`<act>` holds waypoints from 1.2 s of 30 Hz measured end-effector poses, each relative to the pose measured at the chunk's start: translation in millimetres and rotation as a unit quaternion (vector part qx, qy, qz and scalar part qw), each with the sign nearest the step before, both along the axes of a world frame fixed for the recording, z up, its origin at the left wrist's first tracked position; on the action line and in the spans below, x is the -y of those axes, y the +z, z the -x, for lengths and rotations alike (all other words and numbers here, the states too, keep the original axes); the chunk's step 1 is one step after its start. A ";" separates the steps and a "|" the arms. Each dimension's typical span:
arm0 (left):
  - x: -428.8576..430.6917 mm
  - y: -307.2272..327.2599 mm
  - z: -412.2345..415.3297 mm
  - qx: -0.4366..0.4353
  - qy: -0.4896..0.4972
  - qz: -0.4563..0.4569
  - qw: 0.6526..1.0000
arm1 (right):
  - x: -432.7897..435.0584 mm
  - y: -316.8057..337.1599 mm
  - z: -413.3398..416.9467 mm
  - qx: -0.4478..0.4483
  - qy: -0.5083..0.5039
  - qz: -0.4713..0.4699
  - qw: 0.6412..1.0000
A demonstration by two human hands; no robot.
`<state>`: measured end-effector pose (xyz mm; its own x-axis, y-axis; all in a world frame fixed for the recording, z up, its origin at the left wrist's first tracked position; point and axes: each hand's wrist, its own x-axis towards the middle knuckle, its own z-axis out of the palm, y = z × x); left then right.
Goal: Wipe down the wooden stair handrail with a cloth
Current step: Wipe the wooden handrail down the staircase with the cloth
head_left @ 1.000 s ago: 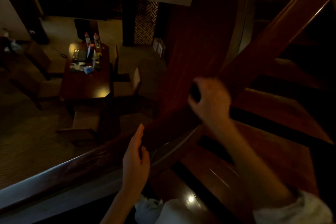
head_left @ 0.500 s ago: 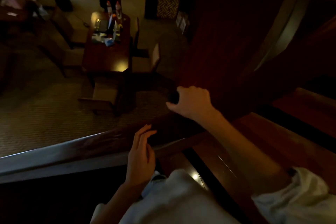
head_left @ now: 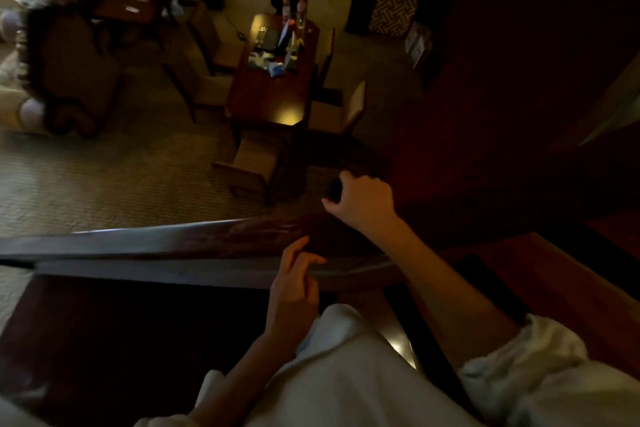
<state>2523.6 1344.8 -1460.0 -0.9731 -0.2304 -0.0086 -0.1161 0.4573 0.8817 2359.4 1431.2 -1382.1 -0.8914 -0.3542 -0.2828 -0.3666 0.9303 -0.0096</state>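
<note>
The dark wooden handrail (head_left: 194, 236) runs across the view from the left edge towards the stairs on the right. My right hand (head_left: 363, 201) is curled round a small dark cloth (head_left: 335, 188) just beyond the rail's far edge, at its right part. The cloth is mostly hidden in the fist and the dim light. My left hand (head_left: 294, 284) hovers at the rail's near side with fingers loosely spread and holds nothing.
Below the rail lies a carpeted room with a wooden table (head_left: 277, 94) carrying bottles and clutter, chairs (head_left: 341, 107) around it and an armchair (head_left: 69, 73) at the left. Dark wooden stair treads (head_left: 554, 281) are at the right.
The view has swung left and down, from the sloping rail to the level section. My right hand with the cloth has come down along the rail; my left hand has lifted its fingers off it.
</note>
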 end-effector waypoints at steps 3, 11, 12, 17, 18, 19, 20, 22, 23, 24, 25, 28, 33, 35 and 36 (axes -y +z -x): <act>-3.6 -0.5 -3.0 0.016 -0.005 -0.005 1.000 | -45.0 24.3 9.1 -0.033 -0.006 -0.039 0.999; -13.8 -20.0 -32.7 0.006 -0.041 0.033 0.999 | 5.6 -7.3 2.0 -0.007 0.039 -0.026 0.999; -13.0 -18.8 -35.2 0.009 -0.029 0.023 0.999 | 17.4 -16.3 -2.1 -0.004 0.057 -0.008 0.998; -8.1 -10.8 -33.3 0.051 0.034 -0.034 0.998 | 2.0 -15.8 -22.5 -0.026 0.087 0.037 0.995; -8.2 -9.8 -32.5 0.049 0.036 -0.040 0.997 | -6.3 -14.8 -31.9 -0.059 0.106 0.029 0.992; -8.7 -9.7 -31.7 0.052 0.038 -0.048 0.997 | -14.7 -16.7 -43.5 -0.093 0.128 0.016 0.987; -9.3 -8.2 -30.9 0.063 0.043 -0.060 0.995 | -22.6 -20.5 -54.8 -0.122 0.149 0.006 0.981; -10.3 -7.8 -30.7 0.085 0.044 -0.074 0.993 | -34.8 -27.8 -72.1 -0.151 0.172 -0.006 0.973; -10.9 -8.1 -30.8 0.091 0.044 -0.076 0.992 | -37.3 -33.3 -76.3 -0.154 0.176 -0.014 0.972; -11.5 -6.9 -31.4 0.096 0.045 -0.077 0.991 | -34.3 -37.3 -77.9 -0.150 0.179 -0.018 0.972; -11.7 -5.8 -32.0 0.094 0.049 -0.080 0.991 | -23.6 -39.8 -77.4 -0.141 0.185 -0.011 0.973; -7.6 -2.2 -29.8 0.097 0.083 -0.102 0.987 | 27.7 -50.1 -70.6 -0.054 0.225 -0.006 0.973; 6.0 -9.6 -24.4 0.126 0.155 -0.183 0.963 | 13.7 -36.4 -65.8 -0.022 0.211 -0.009 0.977; 8.0 -13.1 -27.0 0.133 0.191 -0.202 0.951 | -7.9 -20.1 -49.4 -0.025 0.175 -0.002 0.984; 7.8 -15.1 -29.3 0.142 0.207 -0.208 0.945 | -9.3 -14.9 -35.9 0.000 0.148 -0.006 0.989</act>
